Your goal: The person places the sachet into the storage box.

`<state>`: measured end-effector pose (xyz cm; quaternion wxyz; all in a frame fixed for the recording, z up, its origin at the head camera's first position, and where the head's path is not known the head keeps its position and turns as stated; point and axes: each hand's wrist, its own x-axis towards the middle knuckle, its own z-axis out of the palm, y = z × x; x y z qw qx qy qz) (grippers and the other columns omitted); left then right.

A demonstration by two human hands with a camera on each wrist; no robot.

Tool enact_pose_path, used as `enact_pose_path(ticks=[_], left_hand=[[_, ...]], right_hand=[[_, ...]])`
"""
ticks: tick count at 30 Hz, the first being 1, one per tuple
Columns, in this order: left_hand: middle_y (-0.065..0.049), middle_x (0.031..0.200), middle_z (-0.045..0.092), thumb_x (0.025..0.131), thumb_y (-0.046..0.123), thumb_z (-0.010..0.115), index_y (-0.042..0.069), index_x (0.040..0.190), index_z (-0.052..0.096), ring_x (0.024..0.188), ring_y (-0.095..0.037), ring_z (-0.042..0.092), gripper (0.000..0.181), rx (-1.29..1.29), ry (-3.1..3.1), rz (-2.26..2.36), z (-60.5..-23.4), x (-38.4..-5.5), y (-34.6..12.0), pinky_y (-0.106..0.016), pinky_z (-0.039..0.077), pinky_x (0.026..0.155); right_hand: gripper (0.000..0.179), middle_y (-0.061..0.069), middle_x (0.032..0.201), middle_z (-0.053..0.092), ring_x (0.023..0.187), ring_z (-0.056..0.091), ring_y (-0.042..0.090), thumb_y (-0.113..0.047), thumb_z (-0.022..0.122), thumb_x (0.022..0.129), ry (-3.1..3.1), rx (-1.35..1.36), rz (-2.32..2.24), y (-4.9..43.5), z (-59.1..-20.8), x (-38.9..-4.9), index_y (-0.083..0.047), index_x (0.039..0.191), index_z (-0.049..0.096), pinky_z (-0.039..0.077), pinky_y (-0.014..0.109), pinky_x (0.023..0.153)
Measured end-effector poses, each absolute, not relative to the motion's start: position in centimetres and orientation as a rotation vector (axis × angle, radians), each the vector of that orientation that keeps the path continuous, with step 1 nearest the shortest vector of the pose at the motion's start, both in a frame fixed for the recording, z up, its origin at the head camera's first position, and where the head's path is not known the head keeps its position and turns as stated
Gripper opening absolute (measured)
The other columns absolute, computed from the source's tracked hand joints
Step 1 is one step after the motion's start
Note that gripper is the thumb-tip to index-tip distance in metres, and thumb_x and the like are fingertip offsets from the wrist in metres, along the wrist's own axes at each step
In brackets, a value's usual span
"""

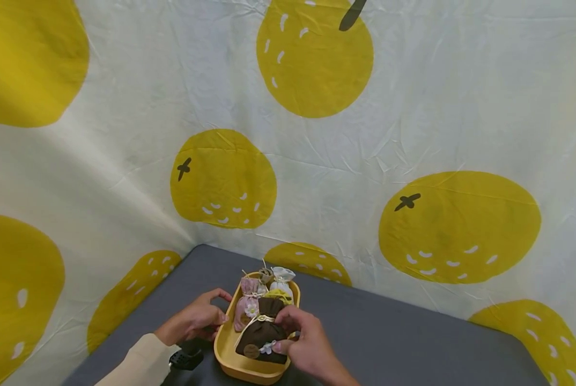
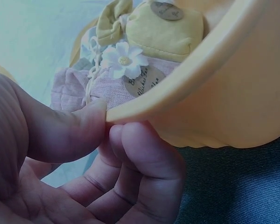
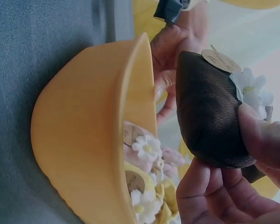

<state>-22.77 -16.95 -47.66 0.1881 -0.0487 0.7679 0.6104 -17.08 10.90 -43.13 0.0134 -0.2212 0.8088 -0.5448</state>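
My right hand [image 1: 307,339] pinches a dark brown drawstring pouch [image 1: 263,335] between thumb and fingers. The pouch has a round tag and a white fabric flower, and in the right wrist view it is held over the basket's opening. My left hand [image 1: 198,317] grips the rim of the yellow oval basket [image 1: 254,377], thumb on top and curled fingers beneath, as the left wrist view shows. Inside the basket lie a pink pouch [image 1: 242,313] with a daisy, a yellow pouch [image 2: 165,32] and a white pouch [image 1: 283,276]. A grey-brown pouch top [image 1: 266,275] shows behind them.
The basket stands on a dark grey table [image 1: 389,332]. Around its back and left side hangs a white cloth [image 1: 326,155] printed with large yellow fruits. A black strapped device [image 1: 186,358] is on the left wrist, by a cream sleeve [image 1: 135,364].
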Motion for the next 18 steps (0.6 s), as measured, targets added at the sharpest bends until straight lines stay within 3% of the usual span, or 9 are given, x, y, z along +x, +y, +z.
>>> enact_pose_path(ticks=[4, 13, 18], left_hand=[[-0.006, 0.069, 0.055, 0.090, -0.006, 0.062, 0.007, 0.134, 0.049, 0.055, -0.016, 0.050, 0.048, -0.121, 2.156, 1.728, -47.6, -22.7, -17.0, -0.029, 0.048, 0.050], [-0.006, 0.068, 0.055, 0.089, -0.007, 0.062, 0.008, 0.133, 0.049, 0.056, -0.016, 0.049, 0.048, -0.113, 2.162, 1.735, -47.7, -22.7, -17.0, -0.029, 0.047, 0.050], [-0.005, 0.067, 0.055, 0.091, -0.006, 0.061, 0.007, 0.134, 0.048, 0.055, -0.015, 0.048, 0.046, -0.094, 2.151, 1.735, -47.8, -22.7, -17.1, -0.029, 0.046, 0.050]], right_hand=[[0.039, 0.006, 0.091, 0.074, 0.080, 0.063, 0.003, 0.007, 0.082, 0.068, 2.558, -0.752, -1.676, 10.3, -43.6, -17.1, -0.012, 0.099, 0.068, 0.052, 0.026, 0.076], [0.038, 0.002, 0.086, 0.070, 0.076, 0.060, 0.000, 0.010, 0.078, 0.068, 2.553, -0.752, -1.656, 9.0, -44.6, -17.2, -0.013, 0.097, 0.068, 0.053, 0.022, 0.065], [0.038, -0.003, 0.086, 0.069, 0.077, 0.060, 0.000, 0.008, 0.079, 0.069, 2.609, -0.723, -1.597, 8.6, -45.0, -17.2, -0.016, 0.096, 0.069, 0.050, 0.023, 0.068]])
